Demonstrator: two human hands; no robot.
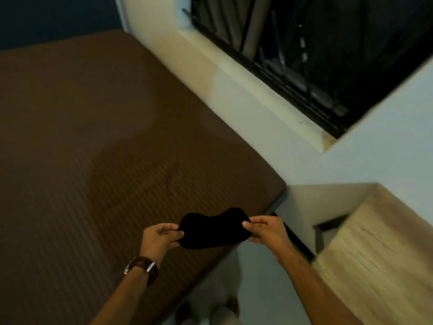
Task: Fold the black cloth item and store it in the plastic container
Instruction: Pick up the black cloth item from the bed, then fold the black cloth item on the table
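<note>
A small black cloth item hangs in the air between my two hands, above the near right corner of a brown striped mattress. My left hand, with a brown wristwatch on the wrist, pinches the cloth's left end. My right hand pinches its right end. The cloth looks compact and stretched flat between the fingers. No plastic container is in view.
A pale wall with a dark barred window runs along the mattress's far right side. A light wooden cabinet stands at the right. Pale floor lies between the mattress and the cabinet, below my arms.
</note>
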